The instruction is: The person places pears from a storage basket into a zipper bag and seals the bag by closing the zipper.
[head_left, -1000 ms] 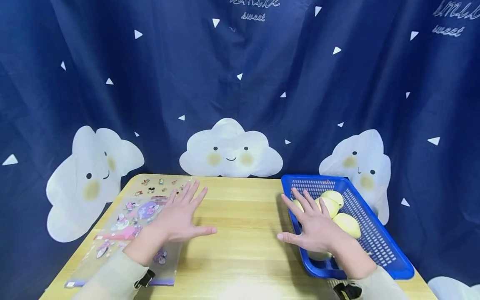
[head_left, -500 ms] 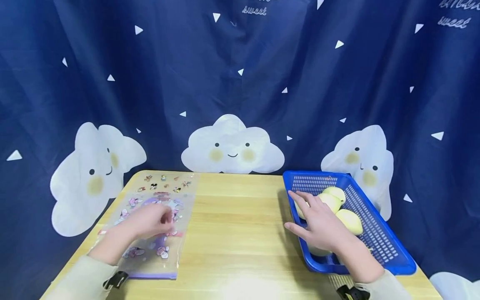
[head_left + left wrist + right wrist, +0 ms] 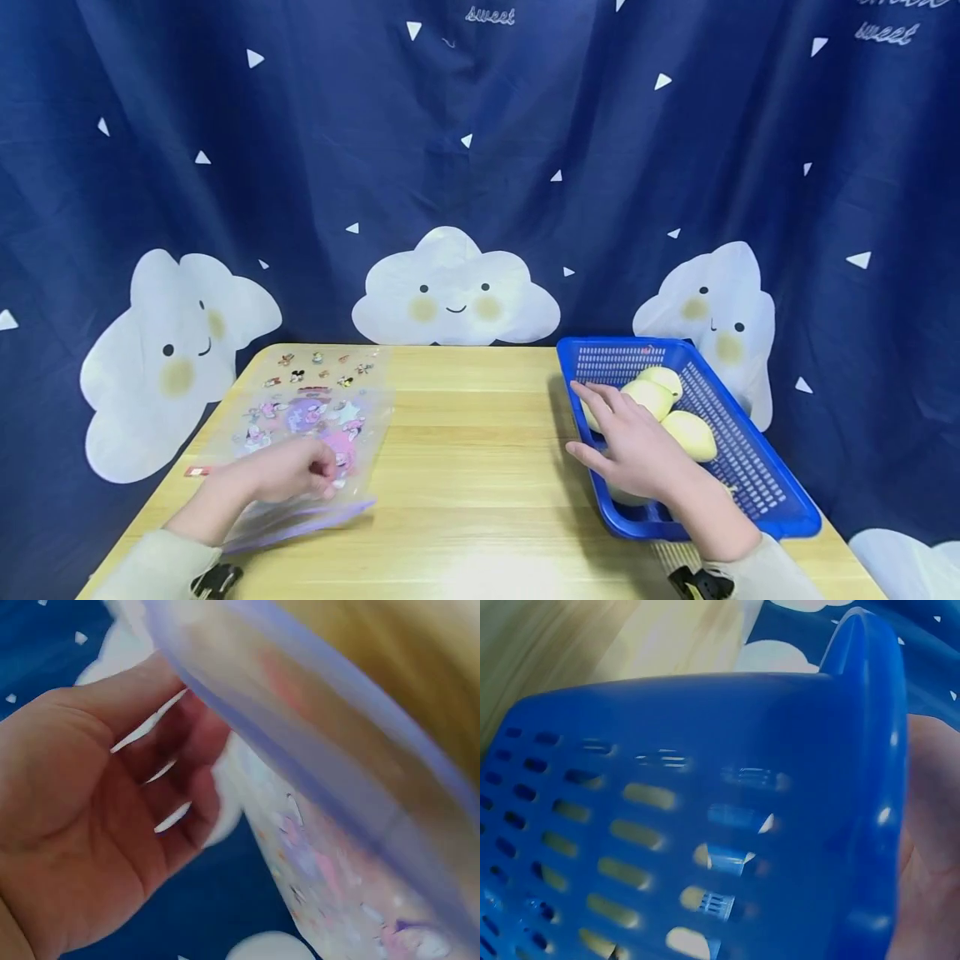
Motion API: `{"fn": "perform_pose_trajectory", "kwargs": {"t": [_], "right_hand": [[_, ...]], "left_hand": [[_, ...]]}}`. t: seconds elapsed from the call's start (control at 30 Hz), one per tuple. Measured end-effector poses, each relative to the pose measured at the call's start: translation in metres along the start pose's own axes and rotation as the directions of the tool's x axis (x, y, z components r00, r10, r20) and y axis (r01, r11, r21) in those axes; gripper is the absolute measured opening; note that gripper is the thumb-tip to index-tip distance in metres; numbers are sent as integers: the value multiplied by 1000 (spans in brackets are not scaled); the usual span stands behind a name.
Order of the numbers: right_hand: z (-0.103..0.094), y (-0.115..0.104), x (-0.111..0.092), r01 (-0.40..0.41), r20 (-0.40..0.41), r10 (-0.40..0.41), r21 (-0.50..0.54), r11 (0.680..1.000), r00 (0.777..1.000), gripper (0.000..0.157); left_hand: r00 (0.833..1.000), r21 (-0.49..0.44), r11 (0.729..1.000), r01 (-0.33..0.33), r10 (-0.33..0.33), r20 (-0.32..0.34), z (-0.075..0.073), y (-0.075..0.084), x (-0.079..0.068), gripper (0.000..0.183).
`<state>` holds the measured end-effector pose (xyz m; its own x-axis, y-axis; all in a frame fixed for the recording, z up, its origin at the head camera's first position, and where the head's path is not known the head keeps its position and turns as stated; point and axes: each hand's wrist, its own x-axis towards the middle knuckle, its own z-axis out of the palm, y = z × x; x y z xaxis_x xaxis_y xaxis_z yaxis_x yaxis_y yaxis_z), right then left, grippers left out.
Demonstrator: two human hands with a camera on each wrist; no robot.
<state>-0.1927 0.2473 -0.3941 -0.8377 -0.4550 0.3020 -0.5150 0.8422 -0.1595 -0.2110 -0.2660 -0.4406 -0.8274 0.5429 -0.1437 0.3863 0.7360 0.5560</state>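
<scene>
My left hand point(image 3: 288, 471) pinches a clear zip bag point(image 3: 303, 412) printed with small cartoon figures. In the left wrist view the thumb and fingertips grip the bag's purple zip edge point(image 3: 262, 757), and its mouth shows as two purple bands standing apart. Over the near-left part of a blue plastic basket point(image 3: 757, 458) hovers my right hand point(image 3: 637, 454), fingers spread and relaxed. Several pale yellow fruits point(image 3: 690, 435) lie in that basket, partly hidden by this hand. From the right wrist, the basket's slotted wall point(image 3: 667, 735) stands in front of the hand.
A red zip tab point(image 3: 197, 472) shows at the bag's left side. Both the bag and the basket are on a light wooden table point(image 3: 465, 467). Behind its far edge hangs a dark blue curtain point(image 3: 420, 167) with clouds and triangles.
My left hand went from spread above the bag to gripping it, then moved toward me, lifting and tilting the purple edge. My right hand stayed over the basket, its fingers drawn a little closer.
</scene>
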Motion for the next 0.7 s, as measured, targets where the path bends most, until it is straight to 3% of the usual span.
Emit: {"fn": "perform_pose_trajectory", "kwargs": {"t": [0.1,0.23,0.33,0.4,0.5,0.6,0.7], "right_hand": [[-3,-3,3,5,-7,-5,0,1000,1000,78],[-10,-14,12,10,15,-11,36,999,1000,74],[-13,-24,21,-6,52,1,91,996,999,70],[-15,-31,29,-39,85,26,157,987,996,65],[-16,-42,45,-126,150,81,324,938,985,53],[-14,-54,64,-218,222,121,492,843,967,45],[-9,-63,78,-298,290,147,590,751,946,37]], "left_hand": [[994,-60,995,-75,70,-82,-7,21,20,19],[975,-107,993,-49,24,-223,-14,57,56,16],[953,-224,975,-4,-64,-295,-16,80,85,22],[937,-353,935,17,-138,-322,-15,93,104,24],[912,-538,843,7,-226,-343,-10,110,131,23],[899,-644,765,-25,-265,-350,-4,127,153,22],[908,-704,710,-21,-281,-310,1,142,167,24]]}}
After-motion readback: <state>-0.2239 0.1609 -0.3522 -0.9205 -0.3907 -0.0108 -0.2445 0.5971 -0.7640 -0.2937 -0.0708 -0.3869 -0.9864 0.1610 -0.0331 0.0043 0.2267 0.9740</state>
